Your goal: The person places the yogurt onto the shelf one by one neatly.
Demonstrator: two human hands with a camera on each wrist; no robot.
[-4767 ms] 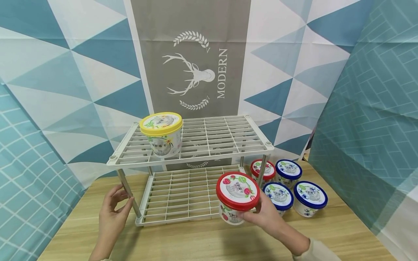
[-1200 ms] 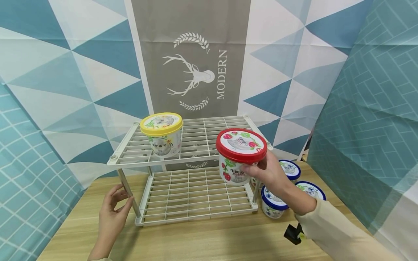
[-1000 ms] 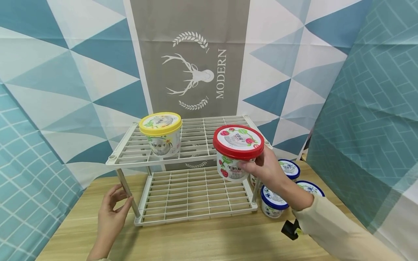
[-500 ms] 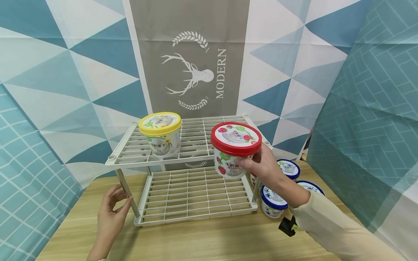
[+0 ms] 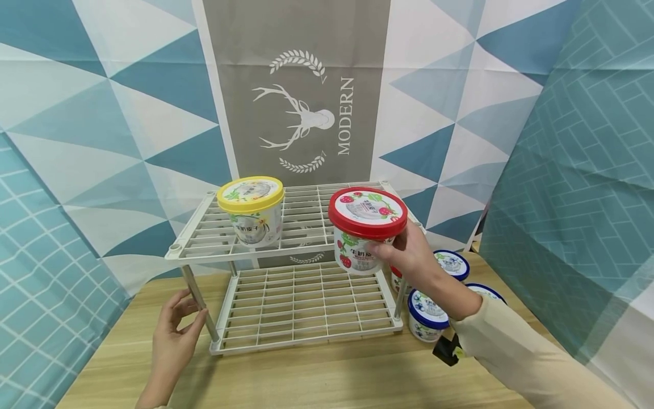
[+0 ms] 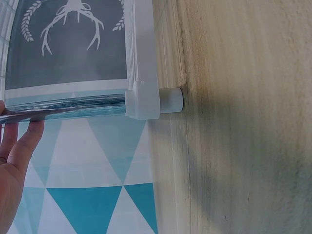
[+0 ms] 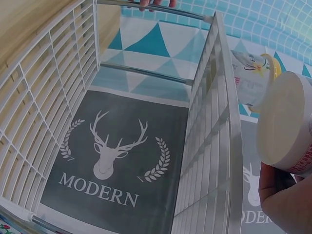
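My right hand grips a white tub with a red lid and a strawberry print. The tub is upright in the air at the front right of the upper tier. In the right wrist view its pale underside faces the camera, apart from the slats. At left, my left hand holds the front metal post of the two-tier white rack between thumb and fingers. A yellow-lidded tub stands on the upper tier's left end.
Right of the rack, blue-lidded tubs stand on the wooden table, partly hidden by my right arm. Another red-lidded tub shows behind the right post. A patterned backdrop hangs close behind the rack.
My right hand has raised the red-lidded tub from in front of the lower tier up to upper-tier height, lately drifting slightly left and away. The left hand has stayed on the post.
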